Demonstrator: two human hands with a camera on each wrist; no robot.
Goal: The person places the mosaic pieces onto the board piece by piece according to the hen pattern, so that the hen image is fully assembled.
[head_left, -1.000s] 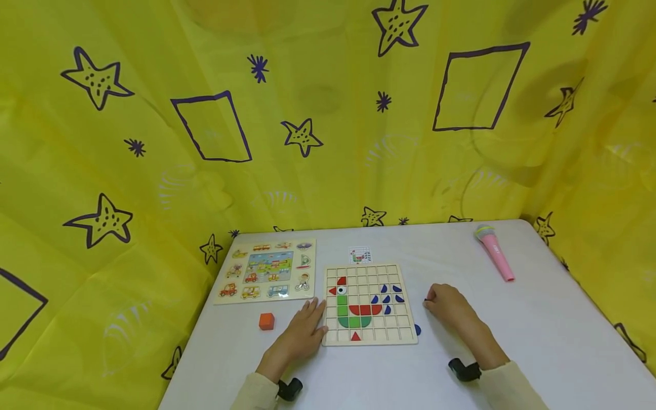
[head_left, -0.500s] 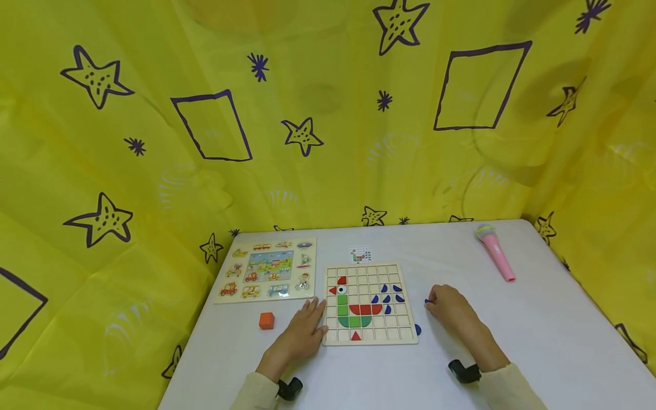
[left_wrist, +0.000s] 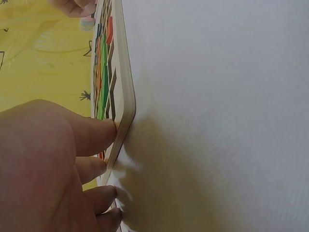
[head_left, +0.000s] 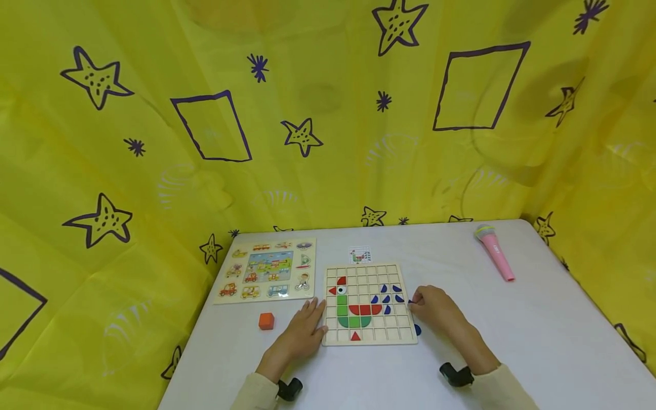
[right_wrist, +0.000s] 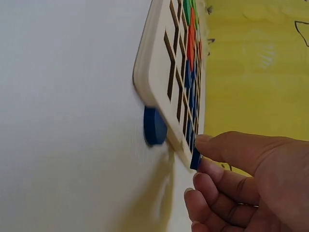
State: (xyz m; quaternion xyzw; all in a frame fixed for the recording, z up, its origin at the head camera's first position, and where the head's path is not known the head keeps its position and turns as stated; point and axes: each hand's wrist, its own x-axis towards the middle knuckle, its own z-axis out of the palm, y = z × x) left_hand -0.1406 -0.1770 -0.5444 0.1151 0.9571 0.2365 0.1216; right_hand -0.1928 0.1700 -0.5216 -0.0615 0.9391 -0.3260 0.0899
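Note:
A wooden grid board carries red, green and blue tiles laid out as a bird. My left hand rests along the board's left edge with its fingers extended; the thumb and fingertips touch the wood in the left wrist view. At the opposite edge my right hand pinches a small blue tile between thumb and index finger, mostly covered by the fingers. Another blue tile, rounded, lies on the table against the board's right side. A red triangle sits in the bottom row.
Behind the board lies a small picture card with a similar bird. To the left are a vehicle puzzle and an orange cube. A pink toy microphone lies at the back right. Yellow curtain borders the white table.
My right hand has moved left with the pinched blue tile, from beside the board to its right edge. The left hand has stayed in place.

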